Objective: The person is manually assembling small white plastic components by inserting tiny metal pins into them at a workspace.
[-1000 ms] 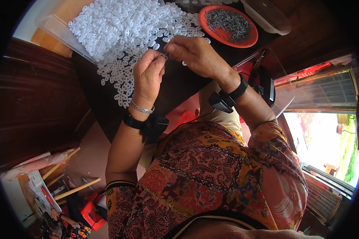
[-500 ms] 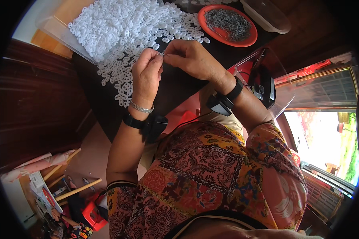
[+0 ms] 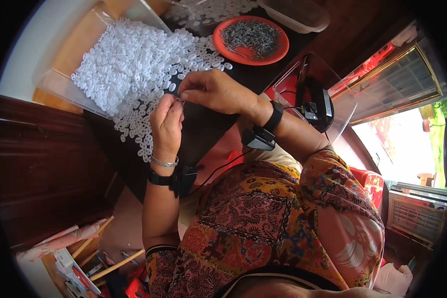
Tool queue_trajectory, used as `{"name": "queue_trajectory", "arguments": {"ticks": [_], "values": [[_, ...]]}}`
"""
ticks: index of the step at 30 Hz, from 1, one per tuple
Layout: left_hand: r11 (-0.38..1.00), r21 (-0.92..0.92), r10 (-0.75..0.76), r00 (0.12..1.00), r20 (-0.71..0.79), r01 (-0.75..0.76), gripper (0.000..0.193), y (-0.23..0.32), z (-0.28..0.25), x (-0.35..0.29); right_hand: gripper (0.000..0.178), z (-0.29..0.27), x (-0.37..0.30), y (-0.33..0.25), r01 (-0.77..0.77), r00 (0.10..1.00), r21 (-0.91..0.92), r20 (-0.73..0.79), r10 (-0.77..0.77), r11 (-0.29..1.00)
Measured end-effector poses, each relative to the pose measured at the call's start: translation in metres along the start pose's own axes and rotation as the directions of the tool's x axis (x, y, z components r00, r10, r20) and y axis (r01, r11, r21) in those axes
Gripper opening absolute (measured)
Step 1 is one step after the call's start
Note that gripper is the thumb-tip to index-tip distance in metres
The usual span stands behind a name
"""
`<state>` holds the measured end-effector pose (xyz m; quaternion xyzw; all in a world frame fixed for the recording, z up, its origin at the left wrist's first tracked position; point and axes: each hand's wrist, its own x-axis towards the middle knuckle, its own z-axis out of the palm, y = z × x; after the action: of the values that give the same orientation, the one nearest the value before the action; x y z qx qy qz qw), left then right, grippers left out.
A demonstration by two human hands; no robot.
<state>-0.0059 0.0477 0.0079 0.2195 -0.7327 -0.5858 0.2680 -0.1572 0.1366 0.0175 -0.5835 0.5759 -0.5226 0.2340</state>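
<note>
My left hand (image 3: 166,124) and my right hand (image 3: 213,92) meet fingertip to fingertip above a dark table (image 3: 208,129). Between them they pinch one small white plastic ring (image 3: 179,101); it is mostly hidden by the fingers. Just beyond the hands lies a big heap of white plastic rings (image 3: 134,69), spilling from a clear plastic sheet onto the table. An orange plate (image 3: 251,39) with a pile of small grey metal pieces stands farther back on the right. Each wrist carries a black strapped device with a cable.
A clear plastic tub (image 3: 298,12) stands at the far right of the table. A black device (image 3: 315,104) lies in a clear tray to my right. Dark wooden furniture (image 3: 44,149) is on the left, with sticks and clutter on the floor (image 3: 84,253) below.
Both hands have drawn slightly toward me and left, away from the heap, still pinching together at the fingertips.
</note>
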Motion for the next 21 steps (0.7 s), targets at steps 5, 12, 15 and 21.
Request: {"name": "queue_trajectory", "arguments": {"ticks": [5,12,15,21], "values": [[0.997,0.055,0.048,0.999,-0.013,-0.047,0.02,-0.006,0.002,0.001,0.017,0.003,0.0,0.002,0.006,1.0,-0.101,-0.016,-0.008,0.995],[0.999,-0.025,0.027,0.999,-0.028,-0.028,0.019,-0.007,0.003,-0.002,0.015,0.011,-0.001,0.002,0.021,0.998,-0.121,-0.06,-0.028,0.992],[0.997,-0.054,0.044,0.998,-0.04,-0.047,0.019,-0.004,0.005,-0.001,0.015,0.012,-0.004,-0.002,0.022,0.996,-0.117,-0.085,-0.032,0.993],[0.995,-0.091,0.039,0.993,-0.114,-0.049,0.018,-0.005,-0.001,0.003,0.018,-0.023,-0.002,-0.007,0.109,0.976,-0.258,-0.155,-0.152,0.96]]}}
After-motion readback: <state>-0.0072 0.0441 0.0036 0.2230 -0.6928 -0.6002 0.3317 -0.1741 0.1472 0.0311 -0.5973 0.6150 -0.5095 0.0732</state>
